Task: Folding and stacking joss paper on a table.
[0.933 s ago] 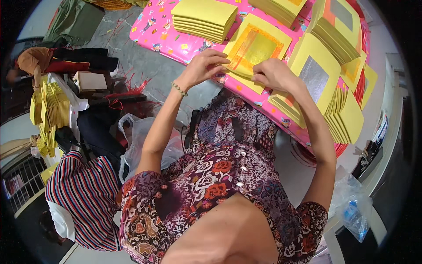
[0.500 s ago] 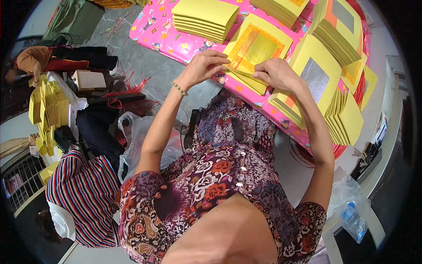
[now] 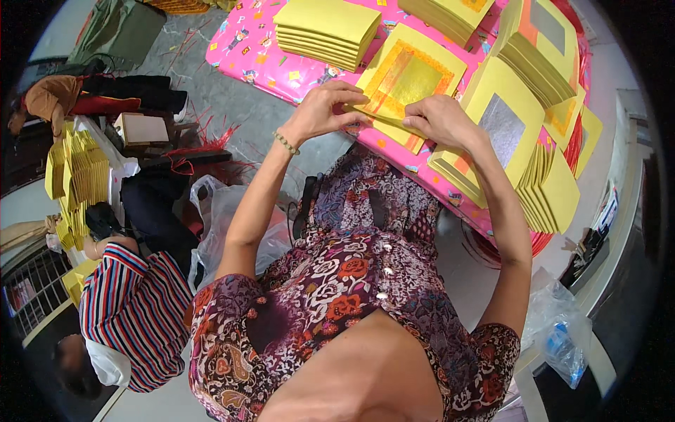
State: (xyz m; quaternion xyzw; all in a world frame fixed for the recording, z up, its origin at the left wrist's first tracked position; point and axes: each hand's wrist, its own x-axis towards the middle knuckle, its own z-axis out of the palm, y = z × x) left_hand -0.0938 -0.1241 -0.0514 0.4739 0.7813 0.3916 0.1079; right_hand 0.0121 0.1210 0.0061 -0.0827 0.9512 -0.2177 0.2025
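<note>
A yellow paper sheet [image 3: 455,62] with an orange-bordered gold square lies at the table's near edge. Along its near side runs a folded-up strip. My left hand [image 3: 329,111] pinches the left end of this fold between thumb and fingers. At the right end my right hand [image 3: 441,121] is closed on the same fold, thumb toward the left. Just beyond my right hand rests a stack of yellow sheets [image 3: 517,98] with a silver square on top. Beyond my left hand sits a pile of folded yellow paper [image 3: 327,21].
The table wears a pink patterned cover [image 3: 260,60]. More yellow stacks [image 3: 538,46] and fanned folded papers [image 3: 552,186] crowd its right side. At left, a person in a striped top [image 3: 140,316] sits by another yellow paper pile [image 3: 88,165]. A clear plastic bag [image 3: 242,225] lies beside me.
The near edge of the sheet is now folded down flatter between my hands, which have barely shifted. The person in stripes has moved slightly, with an arm now showing.
</note>
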